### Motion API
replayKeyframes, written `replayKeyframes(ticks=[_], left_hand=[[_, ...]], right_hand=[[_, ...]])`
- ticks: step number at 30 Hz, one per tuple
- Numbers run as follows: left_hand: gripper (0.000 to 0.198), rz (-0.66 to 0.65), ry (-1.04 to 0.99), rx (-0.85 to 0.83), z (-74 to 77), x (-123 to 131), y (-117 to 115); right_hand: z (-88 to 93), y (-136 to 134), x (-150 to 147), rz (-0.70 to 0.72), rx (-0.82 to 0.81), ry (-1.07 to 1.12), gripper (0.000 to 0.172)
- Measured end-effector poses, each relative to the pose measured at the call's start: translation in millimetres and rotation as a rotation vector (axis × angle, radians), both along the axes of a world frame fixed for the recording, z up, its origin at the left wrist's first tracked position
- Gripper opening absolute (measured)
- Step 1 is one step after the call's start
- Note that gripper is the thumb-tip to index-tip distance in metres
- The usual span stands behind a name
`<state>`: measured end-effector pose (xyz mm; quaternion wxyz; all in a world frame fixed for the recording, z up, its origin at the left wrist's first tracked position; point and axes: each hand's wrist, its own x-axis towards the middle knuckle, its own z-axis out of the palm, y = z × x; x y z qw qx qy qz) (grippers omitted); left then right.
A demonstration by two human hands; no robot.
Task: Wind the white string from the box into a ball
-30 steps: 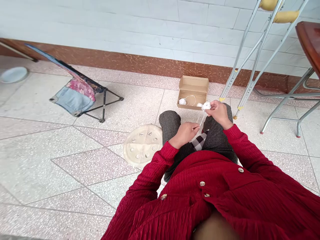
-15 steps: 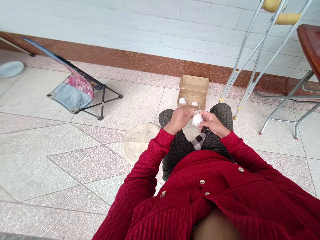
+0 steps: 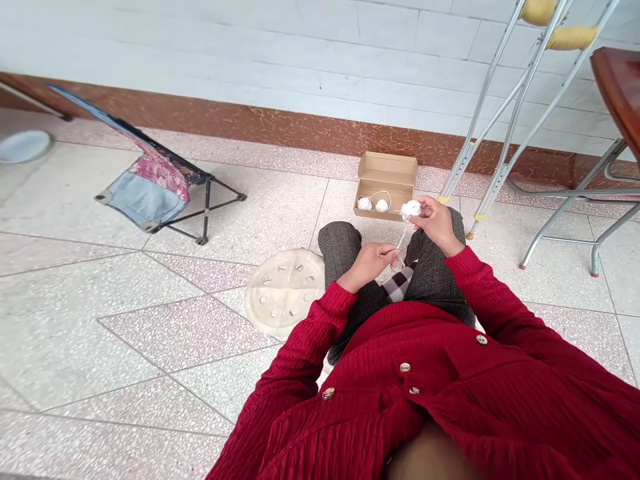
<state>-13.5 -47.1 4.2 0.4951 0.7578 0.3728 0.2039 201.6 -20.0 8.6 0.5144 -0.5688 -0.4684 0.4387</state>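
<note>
I sit with my knees in grey trousers under both hands. My right hand [image 3: 436, 221] is closed on a small white ball of thread [image 3: 411, 209], held up over my right knee. A thin white strand [image 3: 401, 238] runs down from the ball to my left hand [image 3: 373, 260], which pinches it above my lap. Just beyond the hands an open cardboard box [image 3: 387, 175] stands on the floor with two more white balls [image 3: 373, 205] inside.
A round cream tray [image 3: 283, 291] with small pieces on it lies on the floor left of my knee. A folding fabric stool [image 3: 151, 180] stands at the left. Metal crutches [image 3: 505, 113] lean on the tiled wall, and a table's metal legs [image 3: 575, 207] are at the right.
Half a second ago both hands were together around the ball. Now the right hand has lifted the ball up and away, and the left has drawn back toward my lap, stretching the strand.
</note>
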Motion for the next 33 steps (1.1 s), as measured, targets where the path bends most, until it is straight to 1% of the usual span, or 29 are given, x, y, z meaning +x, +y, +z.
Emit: replayKeyframes(ticks=[1,3,4,6,7,9,10,12,15,17,19,21,23,26,27,28,29,31,33], left_hand=[[0.041,-0.002,0.016,0.04,4.6,-2.3,0.9],[0.039,0.008,0.077,0.167,14.3,-6.5,6.4],[0.036,0.013,0.115,0.245,18.5,-8.2,10.5],[0.029,0.013,0.186,0.396,24.2,-11.0,20.3],[0.027,0.011,0.214,0.458,25.6,-12.0,25.2],[0.026,0.013,0.237,0.534,25.9,-13.1,33.5],[0.027,0.019,0.228,0.54,25.0,-13.1,36.3],[0.032,0.036,0.169,0.483,21.3,-11.6,38.7],[0.037,0.125,0.019,0.28,11.3,-5.6,34.6],[0.037,0.198,-0.052,0.143,2.7,-0.3,28.1],[0.039,0.216,-0.071,0.046,-5.6,4.4,19.7],[0.042,0.168,-0.062,-0.012,-11.4,7.5,10.6],[0.041,0.102,-0.042,-0.038,-12.7,8.6,2.5],[0.039,0.021,0.015,-0.002,-5.2,5.4,-2.7],[0.038,0.007,0.038,0.033,-0.5,3.0,-1.6],[0.038,0.006,0.059,0.078,4.7,0.1,1.0],[0.038,0.018,0.08,0.131,10.2,-3.1,5.0],[0.035,0.066,0.121,0.255,20.5,-9.5,15.9],[0.032,0.082,0.154,0.371,28.2,-14.2,27.7]], right_hand=[[-7.9,-1.2,0.5,0.004,-0.02,-0.054,0.049],[-21.8,-9.9,-4.0,0.077,-0.04,-0.144,0.042],[-26.8,-16.7,-8.5,0.1,-0.012,-0.212,0.038],[-31.6,-31.5,-19.2,0.156,0.009,-0.272,0.038],[-31.1,-38.5,-24.4,0.185,-0.011,-0.24,0.04],[-25.1,-49.5,-31.8,0.262,-0.112,-0.058,0.045],[-20.2,-53.2,-33.7,0.297,-0.173,0.061,0.047],[-8.6,-57.6,-34.2,0.339,-0.266,0.27,0.049],[8.2,-58.2,-30.8,0.318,-0.297,0.431,0.047],[16.5,-55.2,-28.6,0.286,-0.288,0.473,0.046],[21.4,-48.7,-26.8,0.252,-0.268,0.486,0.047],[21.8,-37.7,-24.7,0.205,-0.233,0.473,0.048],[16.3,-23.1,-21.4,0.127,-0.179,0.408,0.049],[-2.0,-2.8,-15.6,-0.041,-0.057,0.183,0.05],[-9.4,0.9,-14.3,-0.074,-0.025,0.096,0.051],[-16.4,2.1,-13.8,-0.069,-0.021,0.038,0.051],[-22.6,0.8,-14.2,-0.041,-0.035,0.016,0.051],[-30.2,-8.5,-17.3,0.063,-0.101,0.058,0.051],[-29.7,-22.3,-22.2,0.194,-0.166,0.161,0.052]])
